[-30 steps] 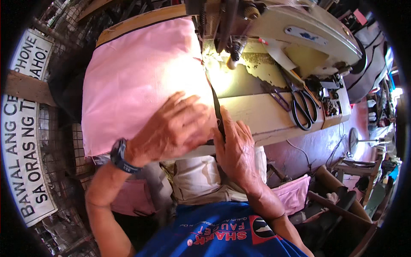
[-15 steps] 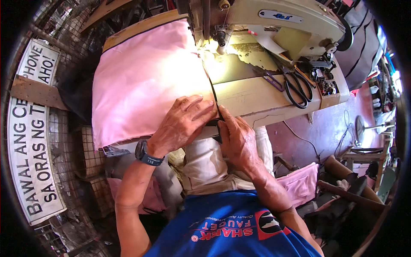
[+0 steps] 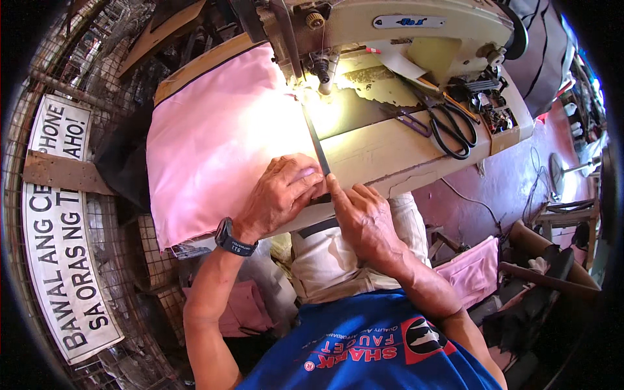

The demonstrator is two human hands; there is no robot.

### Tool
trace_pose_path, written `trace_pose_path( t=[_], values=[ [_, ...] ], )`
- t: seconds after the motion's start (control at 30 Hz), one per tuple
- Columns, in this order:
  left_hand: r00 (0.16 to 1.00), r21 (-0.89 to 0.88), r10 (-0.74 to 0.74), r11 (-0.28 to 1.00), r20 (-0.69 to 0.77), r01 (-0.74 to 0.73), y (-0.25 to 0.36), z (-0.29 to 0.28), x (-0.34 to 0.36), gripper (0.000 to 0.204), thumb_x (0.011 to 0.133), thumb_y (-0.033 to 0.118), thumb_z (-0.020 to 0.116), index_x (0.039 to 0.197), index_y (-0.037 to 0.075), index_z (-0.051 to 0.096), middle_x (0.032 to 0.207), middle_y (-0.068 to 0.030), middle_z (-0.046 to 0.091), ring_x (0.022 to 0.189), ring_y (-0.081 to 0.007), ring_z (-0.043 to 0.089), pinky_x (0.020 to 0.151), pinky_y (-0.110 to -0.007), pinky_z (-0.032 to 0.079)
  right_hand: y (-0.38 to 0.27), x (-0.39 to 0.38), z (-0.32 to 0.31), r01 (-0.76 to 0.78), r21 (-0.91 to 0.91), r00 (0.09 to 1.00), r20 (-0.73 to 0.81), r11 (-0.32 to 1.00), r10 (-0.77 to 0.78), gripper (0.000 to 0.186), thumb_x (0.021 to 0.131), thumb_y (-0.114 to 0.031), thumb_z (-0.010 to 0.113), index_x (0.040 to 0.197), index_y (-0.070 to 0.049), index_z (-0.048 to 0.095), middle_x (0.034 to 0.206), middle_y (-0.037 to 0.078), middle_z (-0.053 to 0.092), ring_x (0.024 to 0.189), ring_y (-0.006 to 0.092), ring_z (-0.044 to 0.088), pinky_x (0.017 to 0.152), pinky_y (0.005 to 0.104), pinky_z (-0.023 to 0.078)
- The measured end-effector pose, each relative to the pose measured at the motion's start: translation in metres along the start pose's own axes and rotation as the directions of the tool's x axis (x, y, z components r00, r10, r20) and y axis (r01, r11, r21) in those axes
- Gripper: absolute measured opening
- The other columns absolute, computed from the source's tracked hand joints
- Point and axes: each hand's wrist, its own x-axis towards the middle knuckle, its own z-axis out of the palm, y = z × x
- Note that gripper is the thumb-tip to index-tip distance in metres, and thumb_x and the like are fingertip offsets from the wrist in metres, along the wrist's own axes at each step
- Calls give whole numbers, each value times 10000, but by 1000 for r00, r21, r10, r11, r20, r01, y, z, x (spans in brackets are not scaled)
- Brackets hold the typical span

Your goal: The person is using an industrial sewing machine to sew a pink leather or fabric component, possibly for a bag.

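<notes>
A piece of pink fabric lies over the left part of the sewing machine's bed, its right edge running up to the lit needle area. Along that edge stretches a black binding tape. My left hand, with a watch on its wrist, is closed with bent fingers on the fabric's near right corner, beside the tape. Close by, my right hand grips the tape between thumb and index finger at the bed's front edge; the thumb is mostly hidden. More black strip crosses my lap below.
Black-handled scissors and small purple-handled snips lie on the bed at right, near a compartment of small metal parts. The machine's arm spans the back. More pink fabric hangs at lower right. Wire mesh stands at left.
The tape has turned from a thin, edge-on line to a flatter, wider band. My left fingers are more curled, and my right index finger lies along the tape's near end. The whole view has shifted slightly.
</notes>
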Motion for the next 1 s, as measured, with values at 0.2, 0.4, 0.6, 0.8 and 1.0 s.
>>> trace_pose_path(
  t=[0.2,0.4,0.6,0.8,1.0],
  values=[
    [999,251,-39,967,28,31,-1,-8,14,483,910,285,598,1339,64,567,1438,-191,487,1272,-386,462,1049,-504,367,-10,7,-9,26,-140,994,106,990,-11,553,764,-52,574,1274,154,528,824,132,615,815,260,590,744,387,475],
    [997,288,-46,957,63,26,-4,-6,7,478,908,302,589,1311,46,597,1412,-168,524,1260,-412,467,1033,-524,375,-14,9,-7,30,-174,992,127,984,-8,600,733,-67,580,1290,150,522,807,116,589,797,242,566,719,370,467],
    [998,236,-63,970,22,56,-12,-11,10,489,887,323,652,1279,31,617,1353,-160,570,1273,-392,480,1061,-502,377,-11,17,-7,45,-153,988,152,987,-21,639,712,-61,588,1313,144,517,761,103,556,758,239,555,685,374,457],
    [997,218,-76,973,15,71,-30,-16,25,511,912,370,634,1298,36,613,1334,-152,585,1253,-400,485,1057,-514,375,-1,39,-7,35,-159,983,182,987,-6,630,719,-61,590,1314,134,525,750,95,551,744,233,552,669,371,451],
    [1000,195,-22,981,7,20,-54,-24,41,448,870,320,660,1240,69,635,1298,-133,578,1249,-366,492,1049,-505,388,6,62,4,6,-178,990,138,984,19,609,725,-62,594,1306,112,541,747,82,553,749,225,558,669,365,449]
  ],
)
